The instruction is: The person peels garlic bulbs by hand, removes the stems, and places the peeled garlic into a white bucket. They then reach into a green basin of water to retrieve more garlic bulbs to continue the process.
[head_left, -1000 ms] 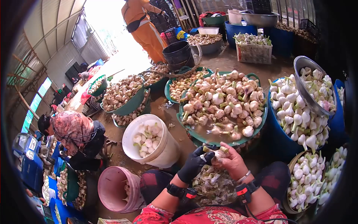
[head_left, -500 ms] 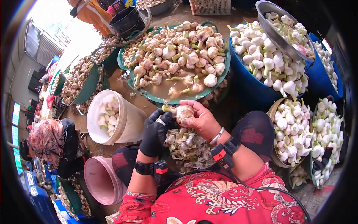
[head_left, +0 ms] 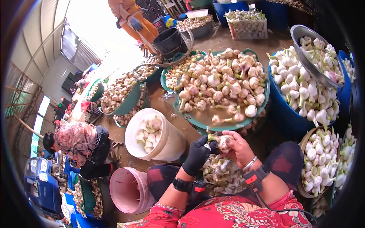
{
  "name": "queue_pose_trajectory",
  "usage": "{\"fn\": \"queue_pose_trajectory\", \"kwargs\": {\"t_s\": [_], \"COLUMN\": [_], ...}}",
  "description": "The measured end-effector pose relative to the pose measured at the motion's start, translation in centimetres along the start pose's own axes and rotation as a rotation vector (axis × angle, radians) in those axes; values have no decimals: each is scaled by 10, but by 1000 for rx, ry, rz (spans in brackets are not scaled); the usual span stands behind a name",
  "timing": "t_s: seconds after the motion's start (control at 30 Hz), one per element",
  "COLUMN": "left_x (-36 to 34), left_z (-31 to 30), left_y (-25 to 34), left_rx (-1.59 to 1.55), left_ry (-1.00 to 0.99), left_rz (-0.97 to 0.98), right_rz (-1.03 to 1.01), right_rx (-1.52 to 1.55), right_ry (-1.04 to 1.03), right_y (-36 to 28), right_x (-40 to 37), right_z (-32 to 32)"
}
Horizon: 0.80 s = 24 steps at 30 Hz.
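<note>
A garlic bulb (head_left: 225,144) with a short green stem is held between both hands, above a heap of loose peeled skins (head_left: 222,173) at my lap. My left hand (head_left: 198,154), in a black glove, is closed around the stem side. My bare right hand (head_left: 240,149) grips the bulb from the other side, thumb and fingers pressed on it. Just beyond the hands stands a green tub (head_left: 216,127) of unpeeled garlic with muddy water at its near side.
A white bucket (head_left: 173,138) with peeled bulbs and a pink bucket (head_left: 125,190) stand left. A blue tub (head_left: 283,108) of white garlic with a metal bowl (head_left: 319,62) on top and a basket (head_left: 300,182) are right. One person (head_left: 81,146) is left, another (head_left: 133,22) stands behind.
The view has swung up and left, so everything appears lower and further right. Both hands still hold the bulb, which is turned differently between the fingers.
</note>
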<state>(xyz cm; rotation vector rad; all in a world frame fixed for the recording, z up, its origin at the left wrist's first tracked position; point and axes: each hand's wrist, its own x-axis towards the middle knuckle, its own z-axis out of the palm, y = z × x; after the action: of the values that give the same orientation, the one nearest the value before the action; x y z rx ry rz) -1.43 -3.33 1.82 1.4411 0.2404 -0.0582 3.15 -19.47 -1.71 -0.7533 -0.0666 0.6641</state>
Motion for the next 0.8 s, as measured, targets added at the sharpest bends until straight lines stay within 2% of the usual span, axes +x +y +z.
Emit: {"fn": "queue_pose_trajectory", "kwargs": {"t_s": [0.07, 0.1, 0.23, 0.3, 0.33, 0.37, 0.43, 0.47, 0.5, 0.57, 0.6, 0.63, 0.67, 0.7, 0.73, 0.77, 0.8], "left_x": [-3, -3, -4, -4, -5, -2, 3, -2, 0, 2, -4, -4, -4, -8, -16, -18, -19], "left_z": [3, 3, 0, -5, -6, -10, -11, -13, -14, -14, -12, -14, -23, -27, -18, -20, -14], "left_y": [10, 10, 10, 11, 15, 12, 22, 30, 27, 16, 24, 17, 15, 9, -3, 10, 11], "left_rx": [-56, -88, -40, 40, 191, 189, 853, 1015, 1013, 1040, 864, 457, 180, -106, 124, -24, 34], "left_ry": [-16, -30, -54, -129, -132, -132, -173, -251, -253, -266, -284, -276, -178, -78, -144, -104, -153], "left_rz": [-54, -76, -103, -144, -110, -108, 559, 400, 398, 445, 516, 287, 66, -167, 45, -116, 3], "right_rz": [-45, -71, -72, -10, -14, 150, 418, 447, 471, 497, 519, 532, 397, 364, 397, 359, 353], "right_rx": [-15, -123, -143, -32, -34, 14, 122, -86, -295, -169, -44, 81, 89, 57, 227, 126, 184], "right_ry": [-37, -56, -63, -29, -29, -74, -211, -424, -632, -574, -516, -457, -367, -225, -434, -153, -210], "right_y": [-2, -1, 5, 3, 0, -4, -12, -9, -6, 0, 1, 1, -5, -18, -2, -15, -6], "right_x": [1, 3, 4, 3, 4, 3, 2, 3, 4, 5, 4, 3, -1, -6, -6, 1, 6], "right_z": [-1, -5, -10, -9, -12, -17, -16, -18, -21, -23, -21, -17, -12, 0, -29, -7, -12]}}
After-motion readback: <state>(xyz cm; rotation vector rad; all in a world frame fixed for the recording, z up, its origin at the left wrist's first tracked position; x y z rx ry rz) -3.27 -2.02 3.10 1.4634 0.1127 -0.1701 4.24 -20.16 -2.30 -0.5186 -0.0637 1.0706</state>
